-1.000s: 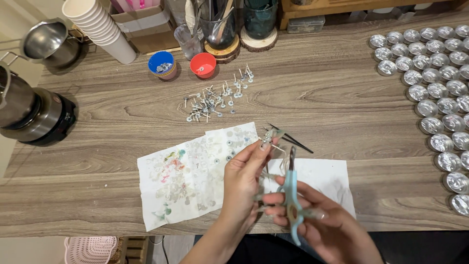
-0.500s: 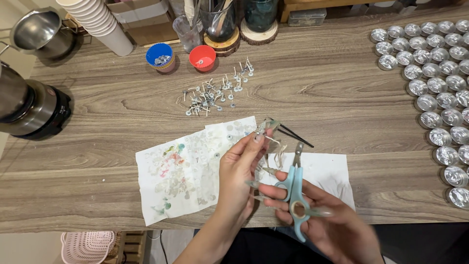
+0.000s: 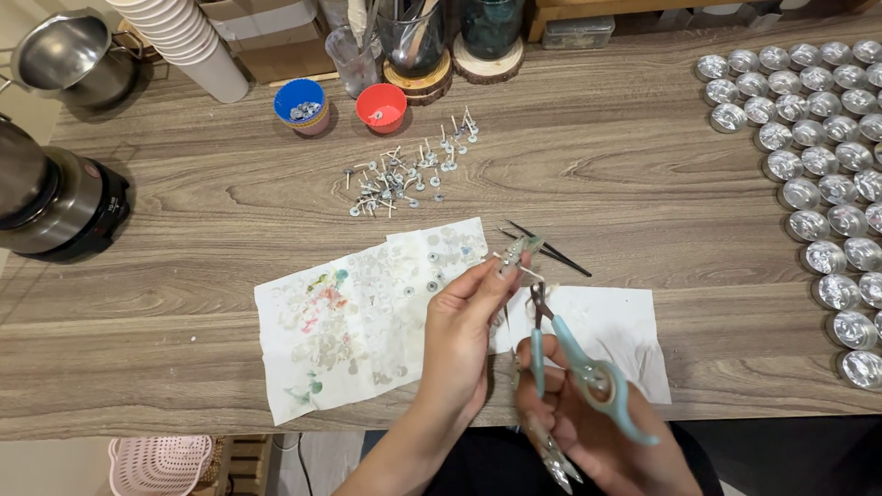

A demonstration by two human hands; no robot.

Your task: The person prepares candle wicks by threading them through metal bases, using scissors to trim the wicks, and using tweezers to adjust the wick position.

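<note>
Scissors lower in hands, wick barely discernible.

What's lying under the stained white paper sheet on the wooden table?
Only the grey wood-grain table shows around the stained white paper sheet. Small round metal discs lie on top. Anything beneath is covered, so I cannot tell.

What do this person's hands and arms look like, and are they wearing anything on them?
Both are bare: no gloves and no sleeves show on the forearms in this view. The left hand and the right hand have very long, pointed nails with a pale, glittery, decorated finish, clearest at the tips of the left fingers. No rings, watch or bracelet can be made out.
</note>
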